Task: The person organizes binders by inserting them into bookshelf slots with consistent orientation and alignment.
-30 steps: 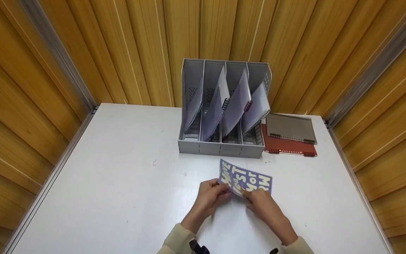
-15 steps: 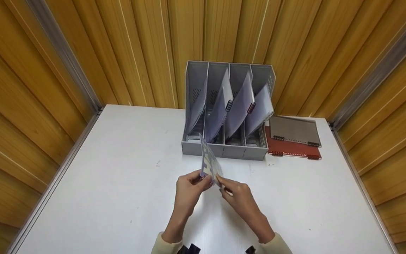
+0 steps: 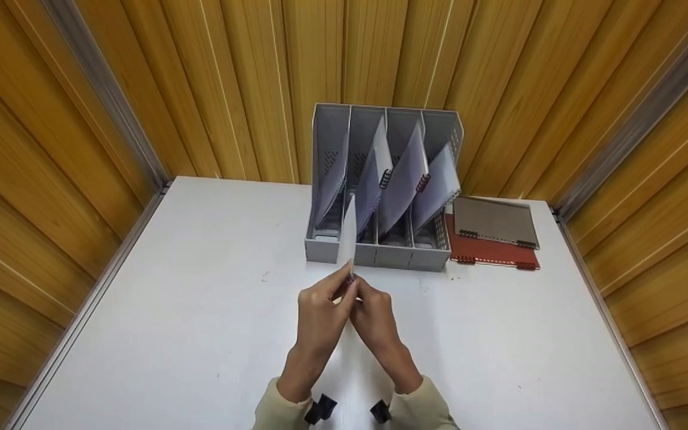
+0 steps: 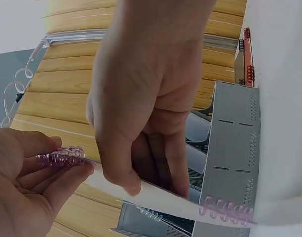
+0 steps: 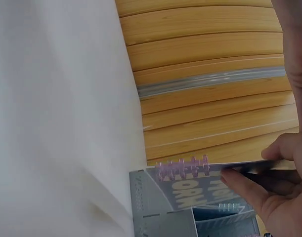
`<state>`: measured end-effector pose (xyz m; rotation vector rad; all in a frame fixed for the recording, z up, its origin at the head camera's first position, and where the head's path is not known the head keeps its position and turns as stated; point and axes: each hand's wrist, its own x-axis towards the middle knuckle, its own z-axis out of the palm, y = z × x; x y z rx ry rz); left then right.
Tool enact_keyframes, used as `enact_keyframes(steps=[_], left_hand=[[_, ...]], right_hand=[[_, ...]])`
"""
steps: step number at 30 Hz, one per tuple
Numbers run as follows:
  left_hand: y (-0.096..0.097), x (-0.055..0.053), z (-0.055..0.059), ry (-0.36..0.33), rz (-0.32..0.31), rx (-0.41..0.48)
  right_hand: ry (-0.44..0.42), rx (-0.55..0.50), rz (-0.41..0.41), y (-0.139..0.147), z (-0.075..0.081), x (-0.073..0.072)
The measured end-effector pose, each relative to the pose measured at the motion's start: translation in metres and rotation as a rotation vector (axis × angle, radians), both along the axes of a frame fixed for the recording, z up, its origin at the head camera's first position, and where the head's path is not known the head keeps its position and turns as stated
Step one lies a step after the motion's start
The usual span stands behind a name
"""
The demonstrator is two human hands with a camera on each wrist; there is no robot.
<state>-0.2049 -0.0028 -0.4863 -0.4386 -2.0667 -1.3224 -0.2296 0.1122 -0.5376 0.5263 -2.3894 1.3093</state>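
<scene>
A small ring-bound notebook [image 3: 347, 236] stands nearly edge-on between my hands, its far end overlapping the front of the grey file organizer [image 3: 412, 258] in the head view. The right wrist view shows its purple cover [image 5: 188, 193] with pale block letters and clear pink rings [image 5: 183, 169]. My left hand [image 3: 319, 313] pinches the near end; in the left wrist view its fingers grip by a ring cluster [image 4: 62, 156]. Close beside it, my right hand [image 3: 375, 313] pinches the notebook too, thumb on one side in the left wrist view.
Several ring-bound notebooks lean in the organizer's compartments, among them one with black rings [image 3: 384, 179] and one with red rings [image 3: 423, 183]. Right of it, a grey notebook [image 3: 493, 221] lies over a red one [image 3: 493, 257] on the white table [image 3: 212, 286]. Wood-look panels [image 3: 248, 89] surround the table.
The notebook has turned from showing its lettered face to edge-on, and moved left and forward over the organizer's front. My right hand has come left, close against my left hand.
</scene>
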Motion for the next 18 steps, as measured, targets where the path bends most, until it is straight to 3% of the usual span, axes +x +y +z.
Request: enact_keyframes(steps=[3,6,9,14,18], left_hand=[[0.0,-0.004,0.004,0.089,0.026,-0.09],[0.001,-0.006,0.008,0.135,0.022,-0.139],[0.001,-0.008,0.013,0.147,-0.012,-0.148],[-0.002,-0.016,0.018,0.171,-0.054,-0.141],[-0.011,-0.028,0.018,0.157,-0.045,-0.103]], right_hand=[[0.001,0.033,-0.027,-0.006,0.004,0.001],[-0.012,0.024,-0.042,-0.008,0.007,0.002],[0.016,-0.01,-0.067,-0.01,0.011,0.001],[0.133,-0.03,-0.141,-0.011,0.016,-0.005],[0.096,-0.091,-0.165,-0.011,0.023,-0.014]])
